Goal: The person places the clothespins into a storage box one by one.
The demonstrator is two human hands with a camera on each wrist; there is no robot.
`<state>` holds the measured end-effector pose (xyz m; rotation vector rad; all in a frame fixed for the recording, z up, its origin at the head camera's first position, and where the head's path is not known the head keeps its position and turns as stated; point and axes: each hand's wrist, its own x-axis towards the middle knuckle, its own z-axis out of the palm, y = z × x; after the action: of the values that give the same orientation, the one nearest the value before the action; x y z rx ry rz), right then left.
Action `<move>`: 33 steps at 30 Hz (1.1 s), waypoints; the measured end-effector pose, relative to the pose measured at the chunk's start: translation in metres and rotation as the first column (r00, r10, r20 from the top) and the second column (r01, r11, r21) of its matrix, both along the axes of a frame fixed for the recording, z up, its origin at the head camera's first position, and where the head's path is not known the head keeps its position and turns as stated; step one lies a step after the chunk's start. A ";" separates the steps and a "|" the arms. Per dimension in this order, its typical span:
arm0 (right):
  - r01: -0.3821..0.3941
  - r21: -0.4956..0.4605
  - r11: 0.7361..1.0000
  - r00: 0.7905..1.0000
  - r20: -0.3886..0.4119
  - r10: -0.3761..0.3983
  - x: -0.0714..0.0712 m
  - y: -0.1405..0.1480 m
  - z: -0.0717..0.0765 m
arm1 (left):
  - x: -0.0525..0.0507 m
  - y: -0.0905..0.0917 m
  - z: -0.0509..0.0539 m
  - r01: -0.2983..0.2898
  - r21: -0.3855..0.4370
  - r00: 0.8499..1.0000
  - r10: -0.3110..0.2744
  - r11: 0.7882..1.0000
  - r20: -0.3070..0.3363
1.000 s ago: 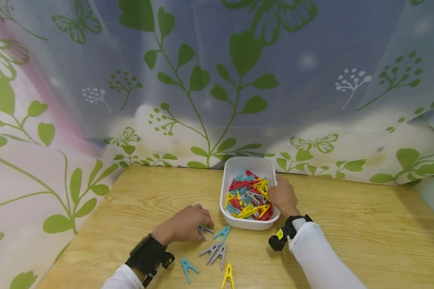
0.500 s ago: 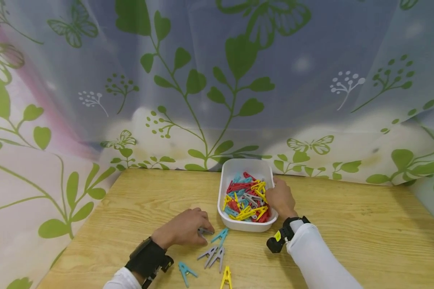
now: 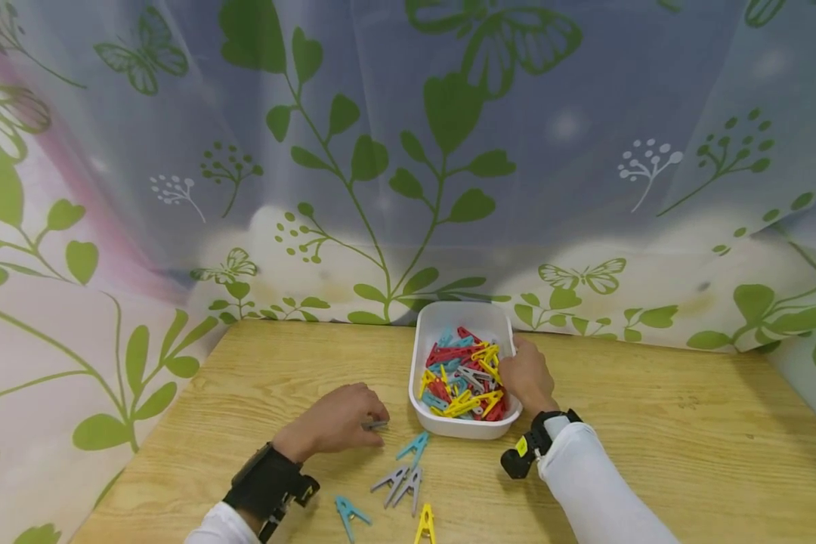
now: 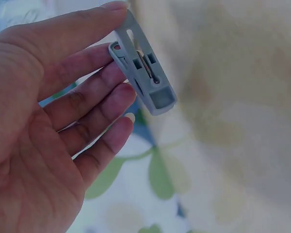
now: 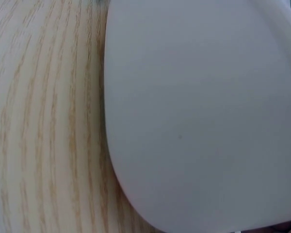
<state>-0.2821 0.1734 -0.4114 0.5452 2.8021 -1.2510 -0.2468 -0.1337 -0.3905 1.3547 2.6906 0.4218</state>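
My left hand [image 3: 333,419] pinches a grey clothespin [image 4: 145,73] between thumb and fingers, just above the table. In the left wrist view the clothespin's spring and one broad end stick out past the fingertips. My right hand [image 3: 530,374] grips the right side of a white plastic tub [image 3: 465,429], its fingertips partly hidden by the rim. Red, yellow, blue and grey clothespins [image 3: 464,406] lie heaped in the tub. The right wrist view is mostly filled by the tub's outer wall [image 5: 199,116].
On the wooden table [image 3: 292,355], a blue clothespin [image 3: 415,447], two grey clothespins [image 3: 411,487], another blue clothespin [image 3: 350,516] and a yellow clothespin [image 3: 426,523] lie in front of the tub. A leaf-patterned curtain [image 3: 353,227] hangs behind the table and at its left.
My left hand has picked the grey clothespin up from the table and drawn it slightly up and to the left. The right hand keeps its hold on the tub.
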 end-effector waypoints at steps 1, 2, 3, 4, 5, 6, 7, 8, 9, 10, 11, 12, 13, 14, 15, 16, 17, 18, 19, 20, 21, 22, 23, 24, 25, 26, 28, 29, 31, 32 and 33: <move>0.001 -0.002 1.000 1.000 0.000 -0.001 0.000 0.000 0.000 | -0.001 -0.002 0.004 -0.009 0.020 1.000 0.009 1.000 -0.001; 0.002 -0.003 1.000 1.000 0.000 -0.002 -0.001 -0.001 0.000 | -0.002 -0.004 0.009 -0.020 0.035 1.000 0.021 0.999 -0.010; 0.002 -0.003 1.000 1.000 0.000 -0.002 -0.001 0.000 0.000 | -0.003 -0.006 0.014 -0.029 0.049 0.999 0.030 0.998 -0.022; 0.003 -0.003 1.000 1.000 -0.001 -0.003 -0.001 0.000 -0.001 | -0.004 -0.007 0.019 -0.036 0.057 0.999 0.038 0.998 -0.034; 0.003 -0.007 1.000 1.000 -0.001 -0.003 -0.001 0.000 -0.001 | -0.006 -0.006 0.025 -0.043 0.065 0.998 0.047 0.997 -0.051; 0.003 -0.009 1.000 1.000 -0.002 -0.003 -0.001 0.001 -0.002 | -0.007 -0.006 0.030 -0.048 0.069 0.996 0.053 0.996 -0.065; 0.003 -0.011 1.000 1.000 -0.002 -0.003 -0.001 0.001 -0.002 | -0.008 -0.005 0.035 -0.052 0.075 0.995 0.058 0.996 -0.082; 0.002 -0.014 1.000 1.000 -0.003 -0.002 -0.001 0.002 -0.002 | -0.010 -0.003 0.039 -0.054 0.080 0.993 0.062 0.995 -0.100; 0.002 -0.016 1.000 1.000 -0.003 -0.002 -0.001 0.002 -0.002 | -0.012 0.000 0.044 -0.054 0.086 0.992 0.064 0.995 -0.113; 0.002 -0.019 1.000 1.000 -0.004 -0.002 -0.001 0.002 -0.002 | -0.013 0.003 0.047 -0.050 0.090 0.990 0.061 0.995 -0.126; 0.001 -0.020 1.000 1.000 -0.006 -0.001 -0.001 0.002 -0.002 | -0.016 0.007 0.051 -0.046 0.093 0.989 0.058 0.995 -0.136; 0.000 -0.020 1.000 1.000 -0.008 0.000 -0.001 0.002 -0.002 | -0.018 0.012 0.053 -0.043 0.096 0.988 0.057 0.994 -0.145; -0.001 -0.022 1.000 1.000 -0.010 0.001 0.000 0.002 -0.001 | -0.020 0.017 0.056 -0.043 0.097 0.987 0.057 0.994 -0.153; -0.002 -0.022 1.000 1.000 -0.014 0.002 0.000 0.002 -0.001 | -0.022 0.022 0.059 -0.041 0.096 0.986 0.056 0.995 -0.156; -0.003 -0.021 1.000 1.000 -0.017 0.003 0.000 0.002 -0.001 | -0.025 0.029 0.061 -0.038 0.092 0.986 0.053 0.995 -0.160; -0.006 -0.022 1.000 1.000 -0.021 0.005 0.000 0.002 0.000 | -0.027 0.035 0.064 -0.034 0.089 0.985 0.049 0.995 -0.167; -0.007 -0.019 1.000 1.000 -0.022 0.006 0.001 0.002 0.000 | -0.028 0.042 0.066 -0.030 0.081 0.983 0.044 0.996 -0.176; -0.006 -0.016 1.000 1.000 -0.024 0.006 0.000 0.001 0.000 | -0.029 0.049 0.068 -0.025 0.081 0.982 0.040 0.996 -0.183; -0.007 -0.015 1.000 1.000 -0.026 0.007 0.000 0.001 -0.001 | -0.030 0.055 0.069 -0.018 0.079 0.982 0.032 0.997 -0.186; -0.007 -0.012 1.000 1.000 -0.027 0.007 0.001 0.001 -0.001 | -0.031 0.062 0.071 -0.008 0.078 0.981 0.023 0.997 -0.192; -0.009 -0.010 1.000 1.000 -0.028 0.009 0.001 0.000 -0.001 | -0.032 0.069 0.072 -0.003 0.081 0.980 0.018 0.997 -0.197; -0.012 -0.008 1.000 0.999 -0.030 0.011 0.001 0.000 -0.001 | -0.033 0.075 0.074 0.006 0.084 0.979 0.011 0.996 -0.206; -0.015 -0.004 1.000 0.999 -0.034 0.014 0.001 0.000 -0.002 | -0.034 0.081 0.075 0.012 0.089 0.977 0.008 0.996 -0.212; -0.018 -0.005 1.000 0.999 -0.038 0.018 0.001 0.000 -0.002 | -0.035 0.086 0.076 0.014 0.096 0.976 0.007 0.995 -0.217; -0.022 -0.005 1.000 0.999 -0.042 0.021 0.001 -0.001 -0.002 | -0.036 0.090 0.076 0.017 0.098 0.974 0.006 0.995 -0.226; -0.023 -0.002 1.000 0.999 -0.045 0.023 0.001 0.000 -0.002 | -0.037 0.094 0.077 0.019 0.103 0.972 0.006 0.994 -0.233; -0.026 0.002 1.000 0.998 -0.052 0.026 0.001 0.000 -0.002 | -0.038 0.099 0.076 0.025 0.112 0.971 0.002 0.993 -0.240; -0.026 0.002 1.000 0.998 -0.055 0.026 0.001 0.001 -0.002 | -0.039 0.100 0.075 0.026 0.118 0.972 0.002 0.993 -0.236; -0.025 0.005 1.000 0.998 -0.060 0.025 0.002 0.002 -0.002 | -0.040 0.101 0.073 0.026 0.125 0.974 0.002 0.992 -0.225; -0.022 0.006 1.000 0.998 -0.062 0.022 0.002 0.003 -0.002 | -0.041 0.100 0.072 0.023 0.125 0.975 0.005 0.992 -0.222; -0.020 0.006 1.000 0.998 -0.063 0.020 0.002 0.004 -0.001 | -0.041 0.100 0.070 0.020 0.127 0.976 0.008 0.992 -0.217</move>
<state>-0.2801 0.1771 -0.4124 0.4854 2.8557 -1.2795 -0.2882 -0.0340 -0.3205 1.5267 2.8774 0.4810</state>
